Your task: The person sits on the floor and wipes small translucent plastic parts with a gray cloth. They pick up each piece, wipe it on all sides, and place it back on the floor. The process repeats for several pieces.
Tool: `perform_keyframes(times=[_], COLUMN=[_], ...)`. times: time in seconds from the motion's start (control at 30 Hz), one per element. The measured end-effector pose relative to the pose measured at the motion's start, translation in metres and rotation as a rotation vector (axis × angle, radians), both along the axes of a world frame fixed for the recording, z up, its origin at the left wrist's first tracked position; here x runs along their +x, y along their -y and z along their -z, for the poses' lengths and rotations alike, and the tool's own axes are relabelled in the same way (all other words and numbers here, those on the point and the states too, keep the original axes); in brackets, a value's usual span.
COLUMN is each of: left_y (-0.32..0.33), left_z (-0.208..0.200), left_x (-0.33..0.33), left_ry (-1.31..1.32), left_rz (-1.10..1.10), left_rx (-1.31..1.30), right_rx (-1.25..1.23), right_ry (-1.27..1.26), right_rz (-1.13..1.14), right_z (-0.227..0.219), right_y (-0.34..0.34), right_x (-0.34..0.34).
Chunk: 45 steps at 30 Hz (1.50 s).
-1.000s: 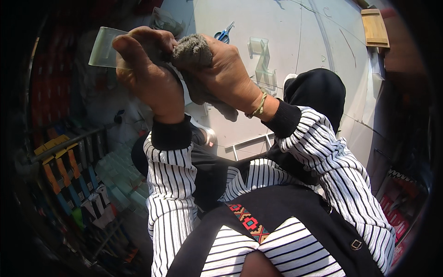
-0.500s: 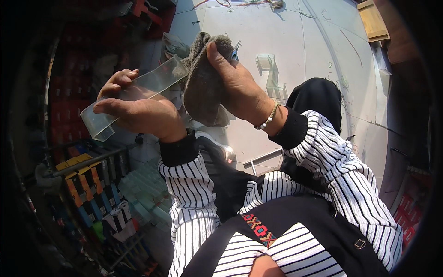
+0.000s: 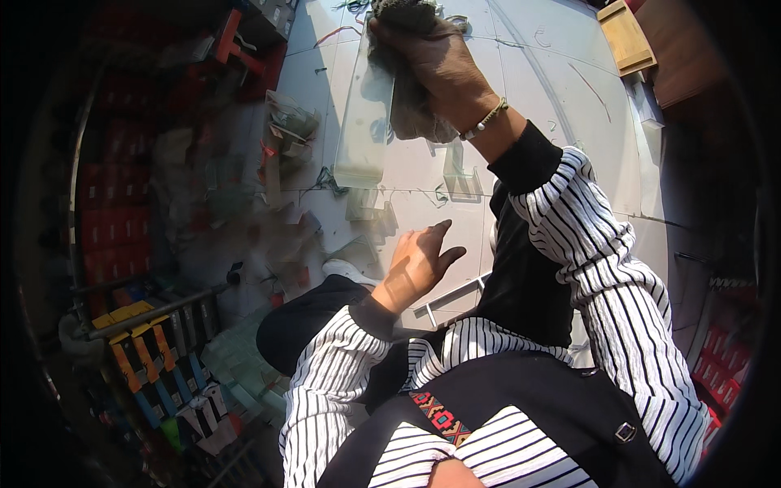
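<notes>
Hands sit well apart. Right of a metal rack, a clear plastic piece leaves open room between its near edge and the loosely spread left hand. The right hand closes on grey cloth at the piece's far end, exact grip hidden; tiled floor reaches a wooden board.

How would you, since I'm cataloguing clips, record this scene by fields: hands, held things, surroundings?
Left hand: appears empty, fingers spread
Right hand: gripping a grey cloth
Clear piece: long, translucent, beside the cloth, seemingly gripped with it
Floor: pale tiles
Upper right: wooden object
Left side: red packages, partly in shadow
</notes>
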<state>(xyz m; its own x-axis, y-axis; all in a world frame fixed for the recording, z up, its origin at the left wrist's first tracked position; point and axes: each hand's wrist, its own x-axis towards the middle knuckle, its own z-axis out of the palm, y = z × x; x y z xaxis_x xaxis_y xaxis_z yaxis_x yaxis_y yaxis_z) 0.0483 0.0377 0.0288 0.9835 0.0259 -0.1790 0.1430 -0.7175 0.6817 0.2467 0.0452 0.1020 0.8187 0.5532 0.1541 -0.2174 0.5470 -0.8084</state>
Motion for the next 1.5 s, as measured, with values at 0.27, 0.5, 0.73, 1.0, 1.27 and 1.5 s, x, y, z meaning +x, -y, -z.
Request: perform_keyframes(times=[0.27, 0.5, 0.73, 1.0, 1.27, 1.5], left_y=[-0.096, -0.034, -0.039, -0.033, -0.030, -0.030], left_z=[-0.072, -0.045, -0.059, -0.038, -0.020, -0.018], left_x=[-0.001, 0.011, 0.006, 0.006, 0.007, 0.014], left_ry=[0.455, 0.191, 0.378, 0.408, 0.605, 0.631], left_rz=[-0.874, -0.504, -0.594, -0.687, -0.652, -0.614], left_rx=[-0.691, -1.390, -1.404, -0.631, -0.270, -0.423], right_rx=[-0.292, -0.413, -0.356, -0.413, -0.188, -0.057], right_ry=[0.412, 0.707, 0.558, 0.511, 0.114, -0.345], right_rz=[-0.155, -0.029, 0.237, -0.218, -0.382, -0.276], right_z=[0.025, 0.034, 0.027, -0.004, 0.002, 0.003], right_y=[0.015, 0.004, -0.008, 0.006, 0.008, 0.009], right_x=[-0.005, -0.036, -0.024, -0.043, -0.053, -0.045])
